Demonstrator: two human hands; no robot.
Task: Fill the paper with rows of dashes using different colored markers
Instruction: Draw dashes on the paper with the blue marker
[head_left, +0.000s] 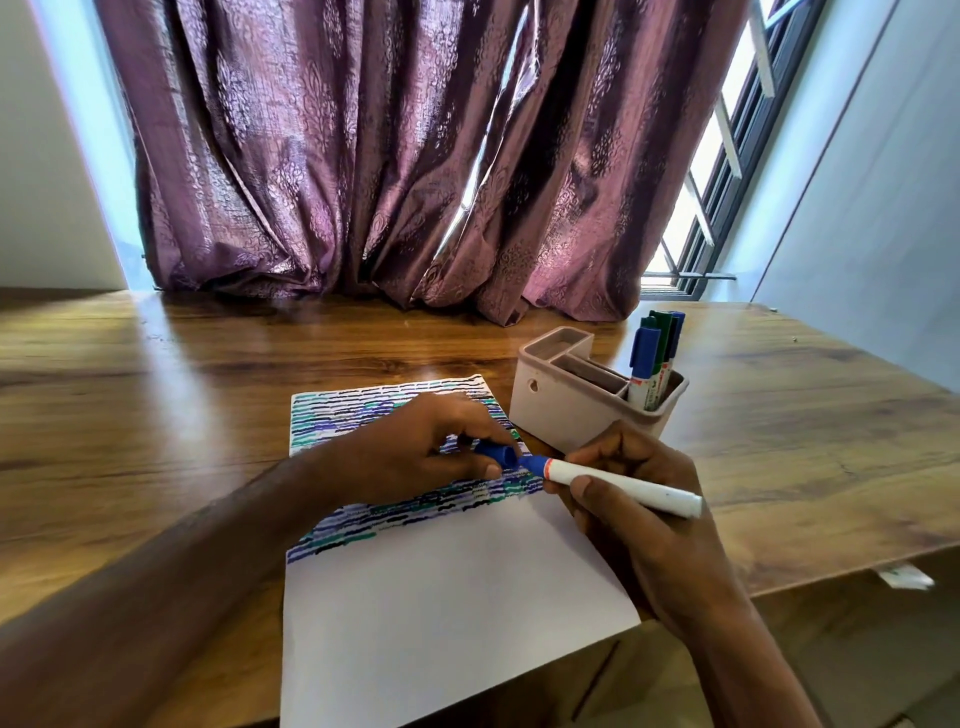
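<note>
A white sheet of paper (447, 597) lies on the wooden table (156, 395). Its upper half carries rows of blue, green and black dashes; the lower half is blank. My right hand (639, 499) grips a white marker with a blue tip (618, 486), which points left over the paper. My left hand (426, 447) pinches the blue cap (496, 452), whose open end sits just in front of the marker's tip, a small gap between them. My left hand covers part of the dashed rows.
A beige plastic organiser (576, 410) stands just right of the paper's top corner, with several blue and green capped markers (652, 358) upright in its right compartment. A purple curtain (395, 156) hangs behind the table. The table's right edge drops off near my right forearm.
</note>
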